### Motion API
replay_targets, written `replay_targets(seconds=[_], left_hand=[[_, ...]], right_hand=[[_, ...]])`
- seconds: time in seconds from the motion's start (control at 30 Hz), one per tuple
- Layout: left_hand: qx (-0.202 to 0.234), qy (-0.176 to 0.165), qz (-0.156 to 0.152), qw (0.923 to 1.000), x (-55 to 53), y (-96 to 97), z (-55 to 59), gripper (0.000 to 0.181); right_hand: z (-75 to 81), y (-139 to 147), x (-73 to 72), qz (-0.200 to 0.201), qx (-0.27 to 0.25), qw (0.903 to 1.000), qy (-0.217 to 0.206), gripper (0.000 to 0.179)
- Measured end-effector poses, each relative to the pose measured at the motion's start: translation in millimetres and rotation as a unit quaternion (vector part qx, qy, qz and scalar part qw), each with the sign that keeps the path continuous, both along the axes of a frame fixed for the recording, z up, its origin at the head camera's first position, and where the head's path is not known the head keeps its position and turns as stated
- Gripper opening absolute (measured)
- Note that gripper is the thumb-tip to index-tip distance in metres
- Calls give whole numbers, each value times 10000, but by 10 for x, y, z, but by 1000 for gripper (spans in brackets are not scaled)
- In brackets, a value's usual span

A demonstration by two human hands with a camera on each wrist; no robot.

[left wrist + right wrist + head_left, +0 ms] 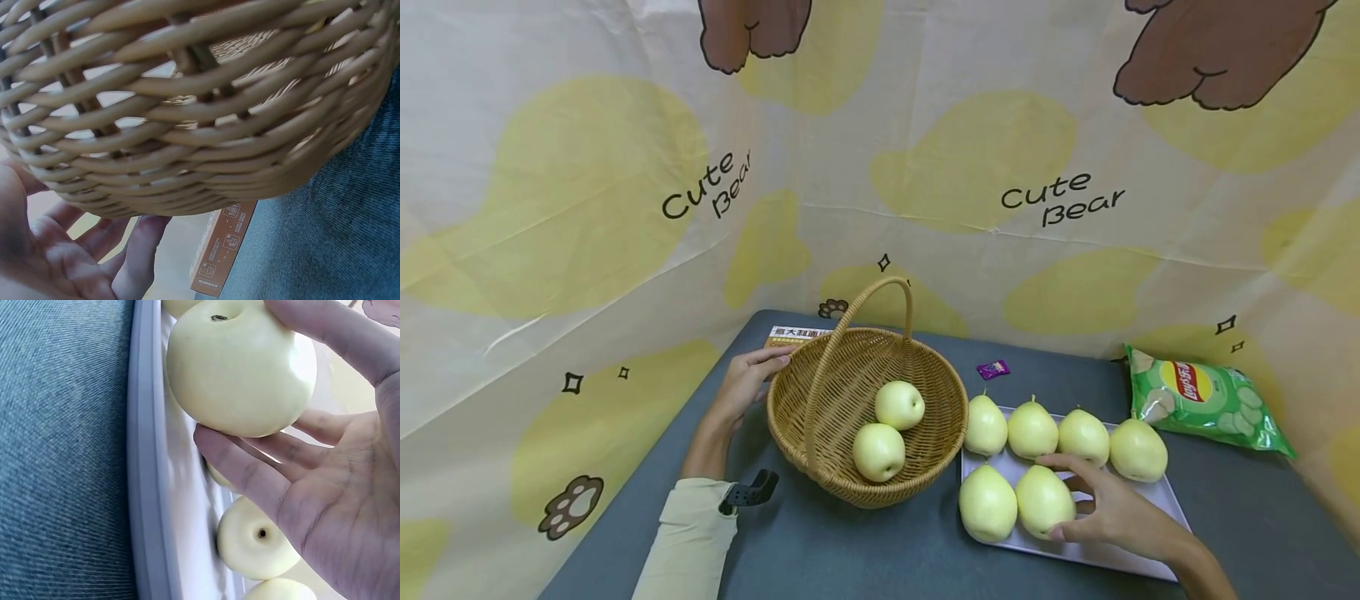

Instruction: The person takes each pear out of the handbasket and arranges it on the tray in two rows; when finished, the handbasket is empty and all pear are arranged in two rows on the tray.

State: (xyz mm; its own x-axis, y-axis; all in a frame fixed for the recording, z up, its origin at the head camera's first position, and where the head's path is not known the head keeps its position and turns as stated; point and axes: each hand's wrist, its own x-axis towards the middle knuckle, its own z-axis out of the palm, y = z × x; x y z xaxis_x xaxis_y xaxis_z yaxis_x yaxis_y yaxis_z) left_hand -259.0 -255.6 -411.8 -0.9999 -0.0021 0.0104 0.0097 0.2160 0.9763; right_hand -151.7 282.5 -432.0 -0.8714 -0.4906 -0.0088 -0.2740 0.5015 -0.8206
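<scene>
A wicker basket with an arched handle sits tilted toward me, holding two pale green-yellow pears. My left hand touches the basket's far left rim, its fingers fairly straight; in the left wrist view the palm is apart from the weave and some fingertips are hidden. On the right, my right hand holds a pear in the front row of the white tray, thumb at one side and fingers at the other. The right wrist view shows that pear between thumb and fingers.
Several more pears lie on the tray, most in its back row. A small purple packet lies behind it, and a green chip bag at the far right. An orange box lies behind the basket. A printed cloth hangs along the back.
</scene>
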Motion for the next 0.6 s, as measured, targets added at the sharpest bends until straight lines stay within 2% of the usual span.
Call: replay_targets(seconds=[0.37,0.6], left_hand=[[113,18,-14,9999,-18,2,-2,45],[39,16,-1,10000,-15,0,-13,46]], right_hand=[[-38,33,-5,160,-72,9998,-99,77],[-80,77,-4,378,-237,9987,-248,78]])
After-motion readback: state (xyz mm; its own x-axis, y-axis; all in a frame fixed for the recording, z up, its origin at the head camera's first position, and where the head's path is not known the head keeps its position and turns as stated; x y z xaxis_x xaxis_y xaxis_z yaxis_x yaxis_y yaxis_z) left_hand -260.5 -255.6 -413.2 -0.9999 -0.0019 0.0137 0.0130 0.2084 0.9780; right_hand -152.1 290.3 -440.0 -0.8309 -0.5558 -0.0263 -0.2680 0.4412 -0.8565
